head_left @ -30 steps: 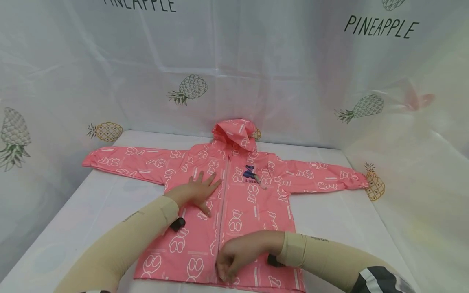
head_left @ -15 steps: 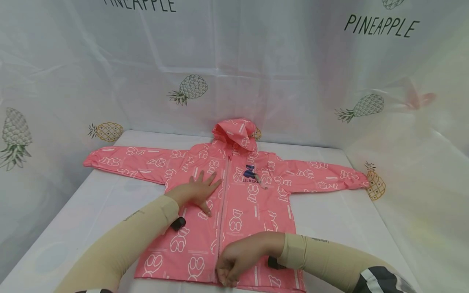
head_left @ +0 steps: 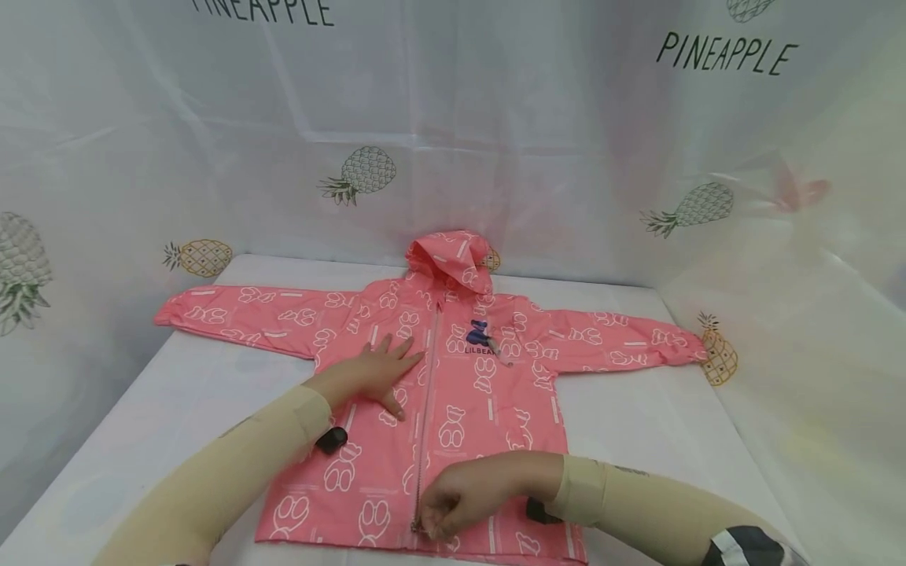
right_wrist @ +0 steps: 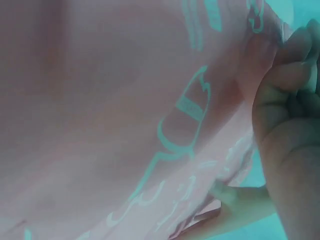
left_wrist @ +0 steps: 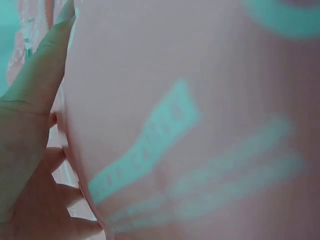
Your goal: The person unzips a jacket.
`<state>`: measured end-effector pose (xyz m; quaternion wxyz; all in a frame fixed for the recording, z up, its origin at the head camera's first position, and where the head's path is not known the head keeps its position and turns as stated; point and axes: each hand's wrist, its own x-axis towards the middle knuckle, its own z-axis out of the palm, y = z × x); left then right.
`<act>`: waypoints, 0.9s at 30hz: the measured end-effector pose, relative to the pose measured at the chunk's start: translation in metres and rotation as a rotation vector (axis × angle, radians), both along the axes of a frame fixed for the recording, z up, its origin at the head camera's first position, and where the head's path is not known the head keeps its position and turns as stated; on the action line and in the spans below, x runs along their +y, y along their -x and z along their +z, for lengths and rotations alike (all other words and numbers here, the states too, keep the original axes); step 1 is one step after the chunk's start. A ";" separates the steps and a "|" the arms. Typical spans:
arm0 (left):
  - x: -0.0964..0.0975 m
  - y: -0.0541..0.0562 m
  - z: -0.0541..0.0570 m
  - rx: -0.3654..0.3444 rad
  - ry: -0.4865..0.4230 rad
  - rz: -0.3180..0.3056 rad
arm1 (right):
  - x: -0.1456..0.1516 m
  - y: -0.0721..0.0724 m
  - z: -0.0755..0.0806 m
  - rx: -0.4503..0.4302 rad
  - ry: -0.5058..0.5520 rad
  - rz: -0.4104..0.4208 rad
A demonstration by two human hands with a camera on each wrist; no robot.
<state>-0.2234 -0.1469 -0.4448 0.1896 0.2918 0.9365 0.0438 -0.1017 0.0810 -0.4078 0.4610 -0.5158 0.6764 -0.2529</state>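
A pink hooded jacket point(head_left: 467, 409) with white bear outlines lies spread face up, its sleeves stretched out to both sides. Its long front zipper point(head_left: 428, 393) looks joined from near the neck down toward the hem. My left hand point(head_left: 378, 373) rests on the jacket's left front panel, fingers spread beside the zipper. Down near the hem, my right hand point(head_left: 463, 499) has curled fingers and pinches the zipper pull point(head_left: 415, 527), whose metal shows at the fingertips. In the right wrist view the curled right fingers point(right_wrist: 295, 75) stand at the fabric's edge.
The jacket lies on a white-covered table point(head_left: 630, 424). Behind and beside it hangs a pale curtain point(head_left: 552, 141) printed with pineapples. A blue bear print point(head_left: 477, 334) with a small dangling piece marks the chest. The hood point(head_left: 453, 255) lies near the curtain.
My right hand has shifted slightly right, and the metal zipper pull now shows beside its fingertips. The left hand stays spread in place. The head view has shifted a little.
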 end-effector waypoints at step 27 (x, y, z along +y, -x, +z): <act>-0.003 -0.087 0.016 0.239 -0.100 -0.340 | 0.012 -0.032 -0.005 0.411 0.114 -0.362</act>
